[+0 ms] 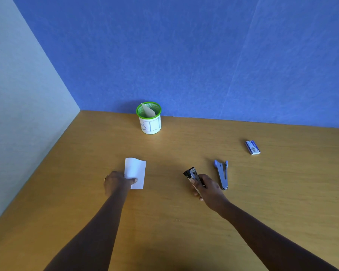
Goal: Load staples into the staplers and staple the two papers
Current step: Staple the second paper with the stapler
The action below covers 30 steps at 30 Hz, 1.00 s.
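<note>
A small white paper (pixel 135 171) lies on the wooden table (pixel 184 222) left of centre, its far edge curled up. My left hand (pixel 116 182) pinches its near left corner, thumb on top. My right hand (pixel 208 189) grips a black and silver stapler (pixel 192 176), its head pointing away and to the left, just above the table. A second stapler (pixel 222 174), blue-grey and silver, lies to the right of my right hand, untouched. A small blue and white staple box (pixel 252 147) lies farther back on the right.
A green mesh cup (pixel 149 119) with a white label reading BIN stands at the back against the blue wall (pixel 184 55); a paper slip sticks out of it. A pale wall (pixel 18 104) borders the table on the left.
</note>
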Tool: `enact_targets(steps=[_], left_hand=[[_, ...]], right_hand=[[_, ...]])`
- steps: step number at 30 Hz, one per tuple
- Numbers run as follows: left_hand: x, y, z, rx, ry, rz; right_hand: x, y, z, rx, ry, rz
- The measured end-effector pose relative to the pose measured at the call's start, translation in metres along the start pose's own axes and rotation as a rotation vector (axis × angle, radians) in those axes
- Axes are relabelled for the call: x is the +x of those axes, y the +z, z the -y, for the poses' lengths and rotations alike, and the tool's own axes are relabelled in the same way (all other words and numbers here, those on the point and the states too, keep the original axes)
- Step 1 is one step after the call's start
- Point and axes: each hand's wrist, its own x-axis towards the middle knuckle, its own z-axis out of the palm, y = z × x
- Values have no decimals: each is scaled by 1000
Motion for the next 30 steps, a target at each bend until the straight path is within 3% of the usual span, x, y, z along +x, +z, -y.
enact_targets(steps=[15, 19, 22, 30], left_hand=[[-15, 3, 1, -480, -120, -47], [-25, 5, -3, -714, -161, -6], [-40, 5, -12, -842, -100, 78], [-89, -1, -44, -894, 154, 324]], right_hand=[[-10, -16, -4, 37, 13, -19], [-15, -18, 1, 312, 101, 2], [-20, -21, 7, 513, 153, 32], [-25, -35, 14, 515, 105, -2]])
